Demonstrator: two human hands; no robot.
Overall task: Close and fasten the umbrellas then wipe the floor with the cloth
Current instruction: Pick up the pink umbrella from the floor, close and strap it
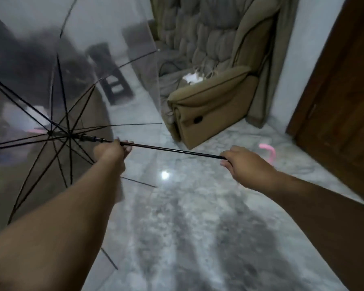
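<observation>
An open transparent umbrella [57,97] with black ribs fills the left side, its canopy facing away from me. Its thin black shaft [172,149] runs level across the middle. My left hand [111,151] grips the shaft just below the runner. My right hand [243,164] grips the shaft's other end, where the handle is hidden in my fist. A pink curved umbrella handle [268,151] lies on the floor behind my right hand. No cloth is in sight.
Grey marble floor [187,238] spreads below me. A tan padded armchair [210,87] stands ahead, a dark wooden door [343,101] at the right. Blurred dark furniture and a stool [111,80] show through the canopy.
</observation>
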